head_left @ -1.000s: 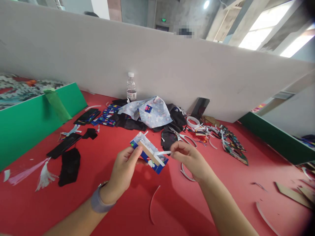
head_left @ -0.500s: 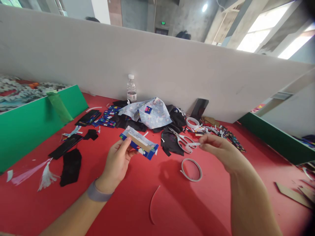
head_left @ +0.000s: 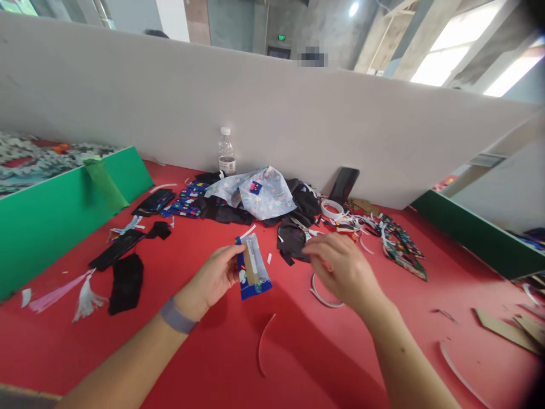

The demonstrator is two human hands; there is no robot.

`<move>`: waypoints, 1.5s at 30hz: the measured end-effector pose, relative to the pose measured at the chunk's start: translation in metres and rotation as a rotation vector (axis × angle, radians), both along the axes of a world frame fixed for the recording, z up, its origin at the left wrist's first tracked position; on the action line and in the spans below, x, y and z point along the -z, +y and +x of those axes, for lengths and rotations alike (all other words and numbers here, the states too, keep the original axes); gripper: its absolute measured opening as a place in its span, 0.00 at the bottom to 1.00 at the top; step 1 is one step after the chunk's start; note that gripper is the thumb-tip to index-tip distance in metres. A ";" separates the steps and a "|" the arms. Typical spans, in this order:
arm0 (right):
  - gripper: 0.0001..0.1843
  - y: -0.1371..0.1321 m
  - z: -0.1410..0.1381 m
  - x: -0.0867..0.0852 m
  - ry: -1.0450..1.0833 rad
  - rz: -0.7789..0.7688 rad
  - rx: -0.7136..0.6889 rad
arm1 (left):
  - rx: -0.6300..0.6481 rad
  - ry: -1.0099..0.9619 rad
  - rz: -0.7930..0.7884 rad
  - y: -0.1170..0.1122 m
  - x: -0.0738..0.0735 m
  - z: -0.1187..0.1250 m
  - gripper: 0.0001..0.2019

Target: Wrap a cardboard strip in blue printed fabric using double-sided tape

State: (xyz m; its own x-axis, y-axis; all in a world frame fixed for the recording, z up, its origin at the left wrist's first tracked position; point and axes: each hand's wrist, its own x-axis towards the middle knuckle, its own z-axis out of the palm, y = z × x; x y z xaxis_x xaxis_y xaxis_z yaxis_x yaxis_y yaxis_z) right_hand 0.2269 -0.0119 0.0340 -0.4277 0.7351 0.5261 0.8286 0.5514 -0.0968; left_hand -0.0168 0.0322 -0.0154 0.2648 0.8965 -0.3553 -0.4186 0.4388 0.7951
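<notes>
The left hand [head_left: 213, 278] pinches a small blue printed fabric piece [head_left: 252, 268] by its left edge, thumb on top, holding it above the red table [head_left: 204, 363]. The piece stands nearly on end, a tan cardboard strip lying along its pale middle, the blue border dotted with small bright figures.

Half a second ago the piece lay slanted and lengthwise in the same hand, and the right hand was well off to the right pinching a white paper strip. Now the right hand [head_left: 340, 270] has come back in, just right of the piece, fingers loosely curled; whether it holds anything cannot be told.

Under the right hand lies a thin white ring of tape [head_left: 317, 296]. Beyond it, black cloth [head_left: 292, 241] lies crumpled and soft. Farther off sit a pale printed fabric heap [head_left: 259, 196] and a clear plastic bottle [head_left: 226, 152] against the grey partition.
</notes>
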 end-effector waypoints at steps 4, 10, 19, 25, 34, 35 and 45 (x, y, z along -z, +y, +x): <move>0.13 -0.029 -0.034 0.015 -0.052 0.110 -0.241 | 0.171 0.048 -0.049 -0.001 -0.005 0.004 0.04; 0.14 -0.045 -0.042 0.031 -0.067 0.302 -0.248 | 0.484 0.127 -0.013 -0.005 -0.015 0.015 0.04; 0.08 -0.045 -0.046 0.039 -0.155 0.344 -0.279 | 0.912 0.365 0.279 0.000 -0.014 0.035 0.12; 0.06 -0.043 -0.045 0.063 -0.167 0.392 -0.218 | 0.859 0.653 0.559 0.017 -0.012 0.033 0.15; 0.02 -0.035 -0.043 0.100 -0.192 0.160 0.091 | 0.393 1.221 1.209 -0.010 0.016 -0.027 0.09; 0.01 -0.035 -0.044 0.101 -0.184 0.135 0.102 | 0.398 1.271 1.278 -0.017 0.022 -0.032 0.08; 0.04 -0.036 -0.048 0.105 -0.032 0.019 0.145 | 0.272 1.537 1.617 -0.037 0.039 -0.024 0.06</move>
State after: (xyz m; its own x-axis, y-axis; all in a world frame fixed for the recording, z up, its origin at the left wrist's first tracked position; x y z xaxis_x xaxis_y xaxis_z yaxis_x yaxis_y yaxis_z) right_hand 0.1787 -0.0475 -0.0708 -0.3344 0.7804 0.5283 0.9024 0.4268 -0.0593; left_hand -0.0408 -0.0053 -0.0545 0.7196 0.5549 0.4175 0.6139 -0.7893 -0.0091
